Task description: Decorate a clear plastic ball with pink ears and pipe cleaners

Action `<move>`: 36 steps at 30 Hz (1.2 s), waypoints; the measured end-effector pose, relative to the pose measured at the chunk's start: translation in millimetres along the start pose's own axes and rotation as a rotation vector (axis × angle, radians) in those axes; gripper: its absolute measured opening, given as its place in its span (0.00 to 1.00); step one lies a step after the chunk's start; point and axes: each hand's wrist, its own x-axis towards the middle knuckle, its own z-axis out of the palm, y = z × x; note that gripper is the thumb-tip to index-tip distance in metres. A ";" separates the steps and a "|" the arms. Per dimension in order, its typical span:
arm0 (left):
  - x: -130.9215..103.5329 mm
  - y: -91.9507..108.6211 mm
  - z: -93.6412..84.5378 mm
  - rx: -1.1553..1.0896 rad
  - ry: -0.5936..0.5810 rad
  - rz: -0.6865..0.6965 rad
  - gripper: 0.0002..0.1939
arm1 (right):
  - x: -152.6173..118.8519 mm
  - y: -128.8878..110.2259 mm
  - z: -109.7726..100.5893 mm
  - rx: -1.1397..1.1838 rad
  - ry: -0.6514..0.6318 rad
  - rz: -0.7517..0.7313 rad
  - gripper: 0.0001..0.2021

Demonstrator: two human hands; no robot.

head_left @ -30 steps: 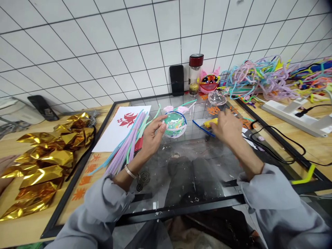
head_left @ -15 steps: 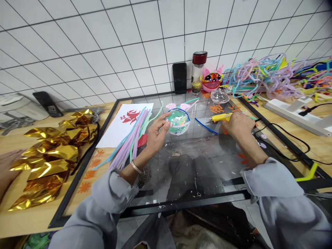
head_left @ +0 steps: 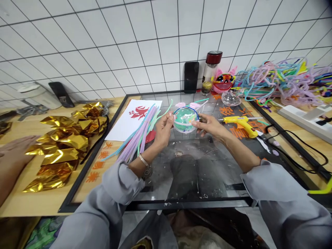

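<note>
a: what's on the head cam, and how are you gripping?

b: both of mine are on the green dome (head_left: 184, 117), right in front of me above the glass panel (head_left: 160, 166). left hand (head_left: 164, 129) has its left edge pinched, thumb against fingers. right hand (head_left: 207, 125) has the right edge, thumb in front, fingers a bit loose. can't tell if it's touching the glass tho

a: what's on it?

b: blue strip along the far rim, pale band across the front.

a: and around it?

b: yellow glue gun (head_left: 240, 123) lying to the right of my right hand. fuzzy stems (head_left: 140, 136) bunched by my left, partly over white paper (head_left: 119, 122). far left there's gold foil (head_left: 64, 148) with someone else's hand (head_left: 18, 150) next to it lol
</note>
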 end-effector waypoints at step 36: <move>-1.8 -4.2 5.8 0.127 -0.025 0.180 0.20 | 0.0 35.8 -15.0 -0.136 0.053 -0.339 0.50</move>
